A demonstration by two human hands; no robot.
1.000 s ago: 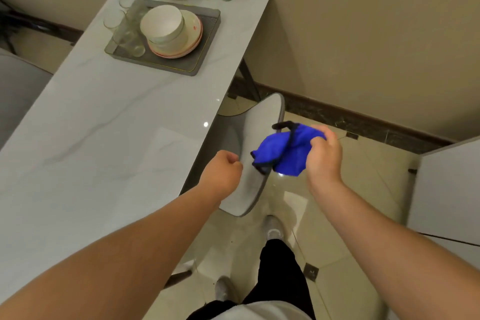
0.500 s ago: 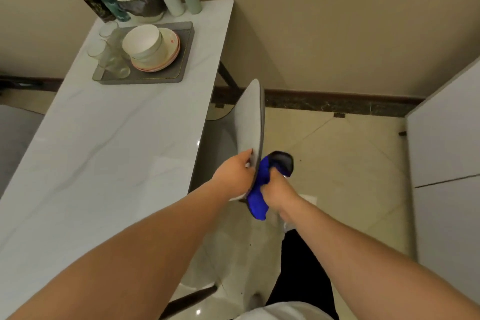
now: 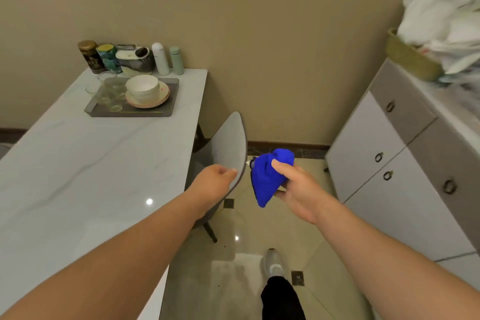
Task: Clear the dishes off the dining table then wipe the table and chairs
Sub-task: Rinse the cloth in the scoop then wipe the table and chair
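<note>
The left hand grips the grey chair back at its edge, beside the marble surface. The right hand holds a bunched blue cloth, just clear of the chair.

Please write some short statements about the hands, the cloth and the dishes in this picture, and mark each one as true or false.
1. The right hand holds a blue cloth. True.
2. The left hand rests flat on the table top. False: it grips the edge of the grey chair back beside the table.
3. A white bowl stands on stacked plates on a grey tray. True.
4. The blue cloth is pressed against the chair back. False: it is held apart from it, to the chair's right.
5. The drinking glasses stand on the floor. False: they stand at the tray's left end.
</note>
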